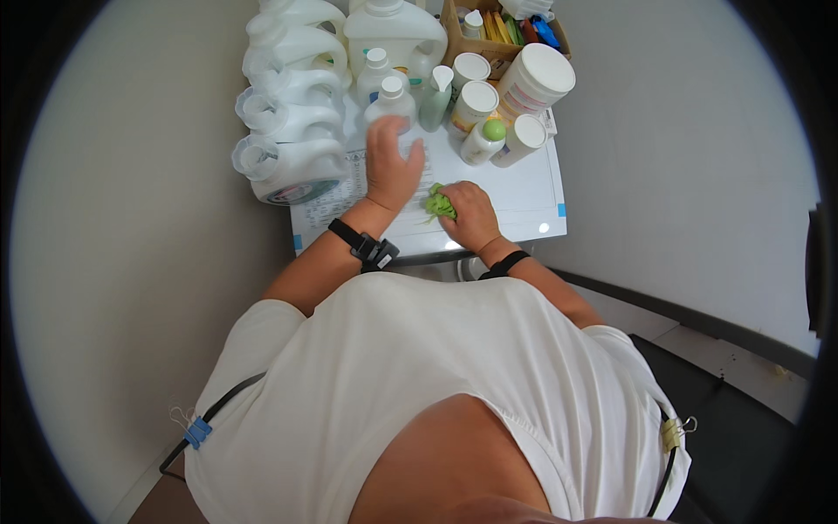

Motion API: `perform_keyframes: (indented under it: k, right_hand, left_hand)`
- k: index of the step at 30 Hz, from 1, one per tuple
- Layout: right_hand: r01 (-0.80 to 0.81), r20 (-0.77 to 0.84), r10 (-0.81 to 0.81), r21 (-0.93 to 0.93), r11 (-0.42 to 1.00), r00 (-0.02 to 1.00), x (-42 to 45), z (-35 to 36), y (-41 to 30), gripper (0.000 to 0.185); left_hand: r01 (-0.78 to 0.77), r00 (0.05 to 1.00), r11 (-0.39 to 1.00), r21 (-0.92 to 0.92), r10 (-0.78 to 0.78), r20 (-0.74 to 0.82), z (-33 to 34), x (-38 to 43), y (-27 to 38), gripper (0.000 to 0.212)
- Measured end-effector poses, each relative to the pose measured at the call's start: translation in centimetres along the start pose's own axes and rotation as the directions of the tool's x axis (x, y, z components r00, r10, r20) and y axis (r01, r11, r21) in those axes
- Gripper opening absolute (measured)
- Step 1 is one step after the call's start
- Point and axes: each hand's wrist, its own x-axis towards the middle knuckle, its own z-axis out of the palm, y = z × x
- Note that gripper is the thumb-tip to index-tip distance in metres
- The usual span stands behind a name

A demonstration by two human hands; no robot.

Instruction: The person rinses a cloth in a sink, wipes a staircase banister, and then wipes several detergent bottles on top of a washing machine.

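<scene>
My right hand (471, 213) rests low over the table's front part, its fingers closed around a crumpled light-green cloth or mesh bundle (439, 202). Loose strands poke out on the bundle's left side. My left hand (393, 160) is raised over a printed sheet (357, 187), thumb apart from the fingers and nothing held. Its fingertips overlap the lower part of a small clear bottle with a white cap (391, 103); whether they touch it I cannot tell. Both wrists wear black straps.
Large white handled jugs (298, 167) line the table's left side. Farther right stand a green-grey pump bottle (435, 105), white-lidded tubs (476, 105), a green-capped bottle (483, 143) and a big white tub (537, 75). Behind them is a cardboard box (481, 47) of packets. Walls flank the white table (517, 196).
</scene>
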Motion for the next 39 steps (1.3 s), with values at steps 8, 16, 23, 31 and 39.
perform_keyframes:
  k: [8,16,23,31,39]
  right_hand:
    - [0.007,0.026,-0.007,-0.018,1.0,1.0,-0.2,0.0,-0.2,0.043]
    - [0.085,-0.044,-0.087,-0.038,0.996,0.995,-0.3,1.4,0.9,0.042]
    - [0.025,-0.024,-0.029,-0.151,0.988,0.999,-1.2,1.3,0.7,0.042]
    - [-0.073,-0.019,0.073,0.028,0.997,0.997,-0.1,1.4,0.0,0.037]
    - [-0.23,-0.153,0.509,0.758,0.61,0.847,5.7,-5.7,-8.6,0.038]
  left_hand:
    - [0.242,0.949,0.956,0.163,-0.268,0.164,-0.4,2.0,-3.9,0.073]
    - [0.258,0.916,0.962,0.086,-0.272,0.296,-2.3,1.6,-4.0,0.056]
    - [0.19,0.868,0.977,0.099,-0.214,0.448,-5.0,-4.2,-0.1,0.067]
    - [0.128,0.868,0.991,0.04,-0.131,0.48,-6.9,-4.6,-1.2,0.07]
    - [0.368,0.754,0.93,-0.006,-0.294,0.587,-7.4,-4.9,0.9,0.064]
